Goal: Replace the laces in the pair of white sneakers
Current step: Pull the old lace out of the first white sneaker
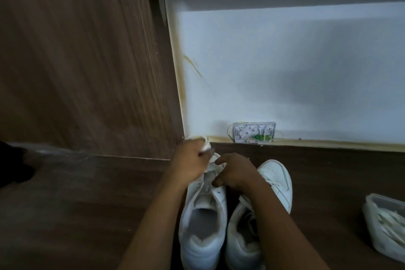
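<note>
Two white sneakers stand side by side on the dark wooden floor, toes pointing away from me. The left sneaker [202,219] has its tongue exposed and its upper eyelets bare. My left hand [189,164] is over its toe, closed around a bunched white lace [205,147]. My right hand [235,173] rests on the same sneaker's eyelet area, fingers curled at the lacing; what they pinch is hidden. The right sneaker [276,182] still has laces and lies partly under my right forearm.
A clear plastic container [385,226] holding white laces sits on the floor at the right edge. Ahead is a white wall with an open small junction box [254,132] at its base. A wooden cabinet panel [76,61] rises on the left.
</note>
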Demonstrator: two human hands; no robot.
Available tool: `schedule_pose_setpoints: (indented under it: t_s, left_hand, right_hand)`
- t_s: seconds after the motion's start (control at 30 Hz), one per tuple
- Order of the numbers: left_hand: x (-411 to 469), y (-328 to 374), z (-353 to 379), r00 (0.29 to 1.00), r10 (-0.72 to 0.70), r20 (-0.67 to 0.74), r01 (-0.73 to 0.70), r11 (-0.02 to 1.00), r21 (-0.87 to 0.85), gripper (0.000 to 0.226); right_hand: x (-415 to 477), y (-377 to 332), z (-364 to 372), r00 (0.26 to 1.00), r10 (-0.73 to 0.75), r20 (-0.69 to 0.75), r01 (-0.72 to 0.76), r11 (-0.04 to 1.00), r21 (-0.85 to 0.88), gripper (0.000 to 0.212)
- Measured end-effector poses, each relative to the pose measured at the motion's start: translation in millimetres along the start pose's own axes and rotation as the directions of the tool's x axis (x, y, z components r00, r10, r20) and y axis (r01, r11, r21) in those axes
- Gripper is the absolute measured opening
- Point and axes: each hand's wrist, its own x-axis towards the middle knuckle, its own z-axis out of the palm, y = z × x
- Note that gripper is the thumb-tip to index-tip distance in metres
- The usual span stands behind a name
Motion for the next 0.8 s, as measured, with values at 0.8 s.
schedule_pose_setpoints:
  t_s: [0.8]
  left_hand:
    - [6,-38,29,0.998,0.019,-0.063,-0.013,0.996,0.093,0.031]
  right_hand:
    - [1,-7,6,0.996,0.038,-0.084,-0.048,0.992,-0.119,0.021]
